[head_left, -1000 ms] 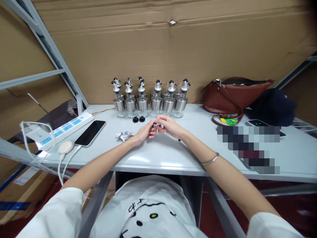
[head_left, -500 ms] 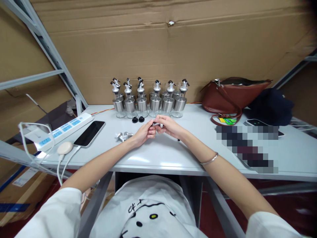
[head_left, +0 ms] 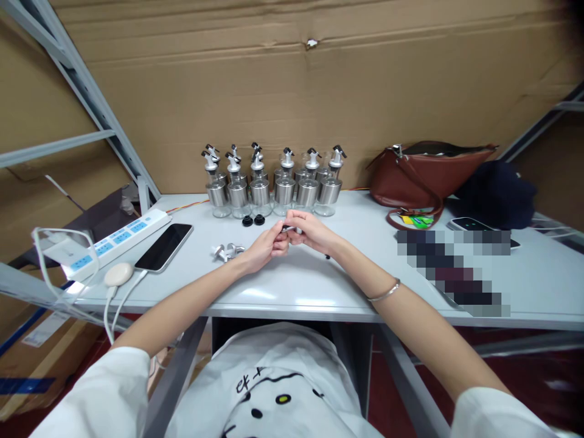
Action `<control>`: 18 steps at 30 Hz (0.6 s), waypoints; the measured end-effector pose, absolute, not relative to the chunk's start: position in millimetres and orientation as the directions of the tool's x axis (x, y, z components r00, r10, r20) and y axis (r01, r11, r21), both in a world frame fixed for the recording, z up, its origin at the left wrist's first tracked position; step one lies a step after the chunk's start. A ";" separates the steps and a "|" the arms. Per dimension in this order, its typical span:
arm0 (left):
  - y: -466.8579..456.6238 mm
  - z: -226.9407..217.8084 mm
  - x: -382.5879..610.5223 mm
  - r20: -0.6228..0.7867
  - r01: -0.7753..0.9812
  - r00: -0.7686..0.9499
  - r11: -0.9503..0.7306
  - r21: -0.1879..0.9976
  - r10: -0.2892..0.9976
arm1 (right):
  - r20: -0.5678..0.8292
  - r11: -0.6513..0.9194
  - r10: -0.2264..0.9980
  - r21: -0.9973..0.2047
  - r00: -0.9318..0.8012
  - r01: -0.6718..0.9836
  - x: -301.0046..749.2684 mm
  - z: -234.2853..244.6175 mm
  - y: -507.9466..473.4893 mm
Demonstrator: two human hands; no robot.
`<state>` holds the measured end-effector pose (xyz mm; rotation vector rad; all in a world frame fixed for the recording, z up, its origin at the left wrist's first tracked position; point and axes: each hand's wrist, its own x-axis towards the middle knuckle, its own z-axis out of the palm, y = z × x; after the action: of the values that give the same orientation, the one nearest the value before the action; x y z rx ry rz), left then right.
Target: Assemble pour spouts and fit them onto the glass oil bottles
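Over the middle of the table, my left hand [head_left: 267, 248] and my right hand [head_left: 311, 232] meet with their fingers closed around one small silver-and-black pour spout [head_left: 287, 229]. Fingers cover most of it. Loose silver pour spouts [head_left: 221, 251] lie left of my left hand. Two black ribbed stoppers [head_left: 253, 220] sit just beyond it. A tiny black piece [head_left: 327, 257] rests on the tabletop beneath my right wrist. Behind my hands stand rows of glass bottles with steel sleeves [head_left: 284, 191], several topped by silver spouts with black levers.
On the left of the white table [head_left: 283, 298] are a phone [head_left: 165, 247], a power strip [head_left: 121, 243], a round white charger [head_left: 119, 275] and cables. A brown handbag [head_left: 410, 176] and dark cap [head_left: 499, 194] are at right, near a blurred-out item [head_left: 451, 267]. Cardboard [head_left: 274, 91] walls the back.
My fingers have shifted slightly around the pour spout, and less of its silver end shows at my right hand. The whole view has moved a little; nothing else differs.
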<state>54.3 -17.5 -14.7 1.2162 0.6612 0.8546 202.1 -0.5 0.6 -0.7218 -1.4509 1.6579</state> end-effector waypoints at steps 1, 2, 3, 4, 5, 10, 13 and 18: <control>-18.6 -15.2 55.0 0.030 -0.190 0.528 0.084 0.978 0.849 | 0.090 -0.019 0.853 -0.979 -0.514 -0.202 202.2 1.0 -0.9; -19.1 -15.7 55.2 0.052 -0.174 0.519 0.046 0.984 0.853 | 0.097 -0.012 0.855 -0.978 -0.510 -0.207 202.4 1.3 -1.2; -18.9 -15.9 54.6 0.074 -0.154 0.507 0.005 0.988 0.859 | 0.107 -0.002 0.857 -0.977 -0.504 -0.212 202.5 1.6 -1.3; -17.8 -16.0 53.1 0.098 -0.132 0.492 -0.038 0.991 0.865 | 0.119 0.011 0.860 -0.976 -0.496 -0.216 202.6 1.8 -1.2; -15.8 -15.8 50.6 0.124 -0.106 0.472 -0.084 0.991 0.873 | 0.132 0.025 0.863 -0.976 -0.488 -0.219 202.8 1.7 -0.8; -1.6 -14.2 33.7 0.250 0.049 0.378 -0.288 0.956 0.891 | 0.139 0.062 0.867 -0.983 -0.478 -0.172 205.6 -2.6 5.6; 1.1 -15.2 30.5 0.285 0.127 0.374 -0.353 0.927 0.883 | 0.109 0.067 0.874 -0.992 -0.474 -0.105 206.9 -6.1 9.6; -6.2 -18.2 36.2 0.311 0.177 0.388 -0.402 0.898 0.867 | 0.127 0.099 0.884 -0.991 -0.450 -0.085 205.1 -5.3 8.8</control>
<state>36.2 -6.2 -18.2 1.8232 0.9071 1.0559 205.1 8.8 -5.3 -0.8157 -1.5504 1.4778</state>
